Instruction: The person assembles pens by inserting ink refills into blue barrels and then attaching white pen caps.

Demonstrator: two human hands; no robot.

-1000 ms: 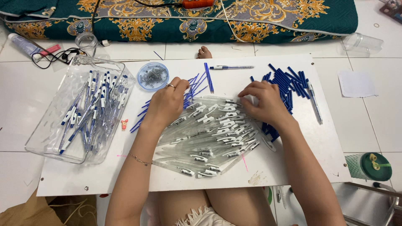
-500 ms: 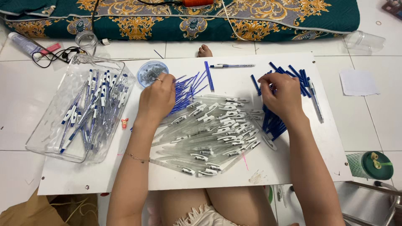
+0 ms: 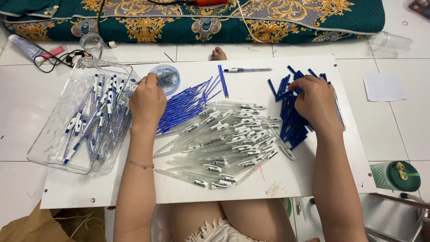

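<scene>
Left hand (image 3: 147, 104) now off the clear pen barrels (image 3: 219, 141), up by the small round dish (image 3: 166, 79), fingertips pinching there. Right hand (image 3: 315, 101) also off the barrels, now resting on the dark blue caps (image 3: 291, 118), fingers curled in.

Bright, even, diffuse light fills the frame, with no clear source. The white board (image 3: 313, 179) and floor tiles read clean without harsh glare. Shadows are soft and short, lying under the arms. The clear tray (image 3: 58, 130) at left carries faint highlights. Focus is sharp at centre; the tile lines bend slightly toward the edges.
</scene>
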